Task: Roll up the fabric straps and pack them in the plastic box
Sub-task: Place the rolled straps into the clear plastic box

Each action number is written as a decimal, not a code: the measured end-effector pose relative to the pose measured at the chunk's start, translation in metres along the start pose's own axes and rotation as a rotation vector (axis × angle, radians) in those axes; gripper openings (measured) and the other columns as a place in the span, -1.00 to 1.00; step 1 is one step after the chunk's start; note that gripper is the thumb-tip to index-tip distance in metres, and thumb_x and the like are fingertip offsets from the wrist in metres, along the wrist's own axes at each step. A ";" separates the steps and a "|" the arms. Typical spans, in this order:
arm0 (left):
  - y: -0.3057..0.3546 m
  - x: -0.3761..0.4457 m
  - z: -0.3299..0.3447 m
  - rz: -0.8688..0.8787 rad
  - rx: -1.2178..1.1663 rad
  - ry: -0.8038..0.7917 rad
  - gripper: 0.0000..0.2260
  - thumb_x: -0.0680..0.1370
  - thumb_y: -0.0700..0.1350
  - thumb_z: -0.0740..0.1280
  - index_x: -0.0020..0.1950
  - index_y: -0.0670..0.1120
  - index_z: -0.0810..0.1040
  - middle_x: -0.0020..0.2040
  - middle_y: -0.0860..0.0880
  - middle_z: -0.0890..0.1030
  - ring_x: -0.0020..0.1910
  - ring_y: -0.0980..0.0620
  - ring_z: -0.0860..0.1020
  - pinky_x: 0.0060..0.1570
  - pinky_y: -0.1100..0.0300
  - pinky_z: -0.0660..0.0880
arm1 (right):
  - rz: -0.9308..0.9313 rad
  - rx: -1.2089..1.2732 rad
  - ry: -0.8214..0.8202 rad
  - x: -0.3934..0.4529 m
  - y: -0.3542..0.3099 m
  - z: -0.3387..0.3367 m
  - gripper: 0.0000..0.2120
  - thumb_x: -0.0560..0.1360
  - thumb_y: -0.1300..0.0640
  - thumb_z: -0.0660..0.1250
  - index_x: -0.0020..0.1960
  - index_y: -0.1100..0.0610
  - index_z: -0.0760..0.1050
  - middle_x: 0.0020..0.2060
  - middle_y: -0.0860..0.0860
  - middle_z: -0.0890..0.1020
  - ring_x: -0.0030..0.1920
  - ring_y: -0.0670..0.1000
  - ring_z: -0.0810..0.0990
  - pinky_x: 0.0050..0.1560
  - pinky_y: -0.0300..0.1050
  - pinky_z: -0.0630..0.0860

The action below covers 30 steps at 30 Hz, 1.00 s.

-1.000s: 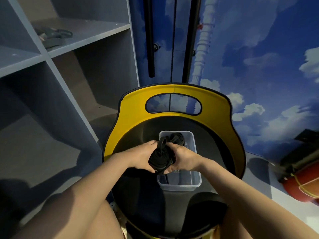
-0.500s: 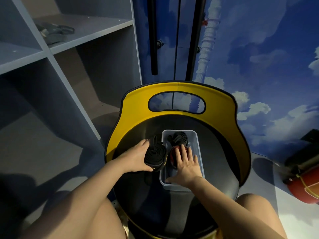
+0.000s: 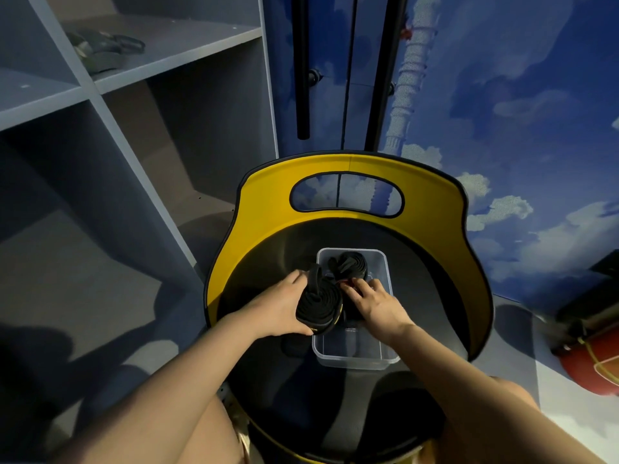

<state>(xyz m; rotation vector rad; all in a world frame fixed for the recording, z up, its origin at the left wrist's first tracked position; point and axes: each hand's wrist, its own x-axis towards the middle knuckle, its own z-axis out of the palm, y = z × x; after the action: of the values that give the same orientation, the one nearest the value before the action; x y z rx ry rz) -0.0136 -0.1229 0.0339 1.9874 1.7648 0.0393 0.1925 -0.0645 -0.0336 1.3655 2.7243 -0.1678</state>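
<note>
Starting nearest the camera, both bare forearms reached forward over the round black seat [image 3: 268, 380] that carried the work. The clear plastic box [image 3: 351, 356] stood on that seat, its near half showing bare floor.

At 9 o'clock from the box, the left hand [image 3: 278, 309] was clamped on a rolled black strap [image 3: 320, 304]; thumb and fingers wrapped the coil from the left. The coil hung over the box's left rim, partly above the opening and not yet seated inside.

At 3 o'clock from that coil, the right hand [image 3: 375, 303] reached into the box with fingers extended and spread. The fingertips [image 3: 350, 286] touched a red item [image 3: 348, 282] in the box; that item was largely hidden, so its nature could not be confirmed. The right hand gripped nothing visible.

At 12 o'clock, in the far end of the box, a second rolled black strap [image 3: 350, 264] was already stowed.

Beyond the box rose the yellow backrest [image 3: 268, 212] with its oval cut-out. Grey shelving [image 3: 167, 55] stood at 10 o'clock, with a dark object on an upper shelf.

Assessment: at least one roll was packed, and one finished roll remained to be lowered into place. No loose, unrolled strap was visible on the seat. The task therefore appeared to be in a late stage.
</note>
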 end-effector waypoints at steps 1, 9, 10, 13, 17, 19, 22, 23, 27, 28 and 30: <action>0.005 0.002 0.000 0.021 0.008 -0.002 -0.08 0.33 0.09 0.52 0.52 -0.10 0.06 0.54 -0.02 0.08 0.50 -0.01 0.16 0.42 0.12 0.24 | -0.025 0.017 -0.012 0.003 0.006 -0.002 -0.31 0.51 0.17 0.29 0.52 0.01 0.01 0.42 0.03 0.22 0.31 0.15 0.27 0.12 0.00 0.48; 0.041 0.016 0.009 0.152 -0.027 -0.080 -0.19 0.31 0.11 0.53 0.42 -0.06 0.21 0.39 0.01 0.28 0.38 0.01 0.31 0.32 0.10 0.37 | -0.219 0.116 0.079 0.011 0.031 -0.006 -0.57 0.31 0.22 0.49 0.17 0.10 0.58 0.21 0.05 0.53 0.15 0.10 0.45 0.13 -0.09 0.49; 0.042 0.016 0.010 0.160 -0.033 -0.094 -0.18 0.31 0.11 0.53 0.43 -0.06 0.20 0.39 0.01 0.28 0.38 0.02 0.30 0.33 0.12 0.35 | -0.244 0.116 0.128 0.011 0.033 -0.006 -0.60 0.24 0.24 0.54 0.07 0.11 0.62 0.11 0.05 0.60 0.10 0.05 0.48 0.06 -0.10 0.54; 0.040 0.016 0.011 0.165 -0.045 -0.139 -0.20 0.32 0.11 0.52 0.43 -0.06 0.21 0.39 0.03 0.29 0.36 0.05 0.31 0.28 0.21 0.33 | -0.245 0.227 0.087 0.009 0.036 -0.009 -0.57 0.38 0.26 0.42 0.23 0.08 0.54 0.23 0.10 0.52 0.14 0.18 0.49 0.21 -0.01 0.44; 0.035 0.017 0.015 0.139 -0.004 -0.247 -0.26 0.31 0.14 0.52 0.35 -0.08 0.28 0.34 0.04 0.33 0.32 0.06 0.34 0.27 0.20 0.38 | -0.141 0.234 -0.029 0.015 0.038 -0.012 -0.42 0.47 0.21 0.35 0.44 -0.02 0.28 0.37 0.04 0.36 0.26 0.18 0.39 0.29 -0.06 0.30; 0.033 0.020 0.015 0.126 -0.004 -0.288 -0.29 0.32 0.15 0.52 0.32 -0.09 0.28 0.32 0.05 0.34 0.30 0.07 0.35 0.21 0.25 0.36 | -0.134 0.233 -0.044 0.018 0.038 -0.010 -0.39 0.46 0.19 0.37 0.45 -0.04 0.27 0.37 0.03 0.35 0.27 0.17 0.38 0.31 -0.06 0.30; 0.032 0.029 0.012 0.111 -0.030 -0.347 -0.21 0.31 0.18 0.51 0.39 -0.08 0.24 0.38 0.03 0.32 0.34 0.06 0.33 0.27 0.22 0.35 | -0.144 0.247 -0.036 0.018 0.040 -0.006 -0.40 0.45 0.21 0.38 0.44 -0.02 0.29 0.37 0.04 0.37 0.27 0.19 0.39 0.31 -0.04 0.31; 0.032 0.032 0.012 0.093 -0.039 -0.374 -0.16 0.29 0.21 0.51 0.42 -0.08 0.22 0.40 0.03 0.32 0.37 0.04 0.33 0.31 0.17 0.36 | -0.145 0.246 -0.028 0.018 0.040 -0.006 -0.41 0.45 0.22 0.37 0.44 -0.01 0.30 0.36 0.05 0.37 0.27 0.19 0.39 0.31 -0.04 0.30; 0.031 0.042 0.012 0.045 -0.075 -0.402 -0.08 0.21 0.28 0.51 0.43 -0.04 0.23 0.38 0.03 0.38 0.35 0.02 0.38 0.31 0.04 0.41 | -0.151 0.236 -0.025 0.020 0.043 -0.002 -0.42 0.45 0.22 0.36 0.43 0.01 0.32 0.36 0.05 0.37 0.26 0.20 0.39 0.30 -0.03 0.31; 0.030 0.044 0.013 0.044 -0.072 -0.394 -0.11 0.23 0.26 0.51 0.42 -0.06 0.24 0.37 0.02 0.39 0.33 0.02 0.39 0.31 0.04 0.42 | -0.154 0.242 -0.028 0.021 0.044 -0.001 -0.42 0.43 0.22 0.38 0.42 0.02 0.33 0.35 0.06 0.38 0.25 0.21 0.40 0.30 -0.01 0.33; 0.029 0.049 0.016 0.049 -0.070 -0.379 -0.16 0.26 0.21 0.52 0.41 -0.07 0.26 0.34 0.01 0.41 0.31 0.02 0.41 0.30 0.06 0.42 | -0.159 0.244 -0.037 0.022 0.045 0.002 -0.41 0.41 0.21 0.40 0.41 0.02 0.35 0.35 0.06 0.39 0.24 0.21 0.41 0.29 0.01 0.35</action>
<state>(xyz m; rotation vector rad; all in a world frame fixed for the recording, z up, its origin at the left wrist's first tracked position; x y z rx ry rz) 0.0272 -0.0838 0.0166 1.8437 1.4521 -0.2408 0.2156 -0.0201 -0.0410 1.1796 2.8556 -0.5467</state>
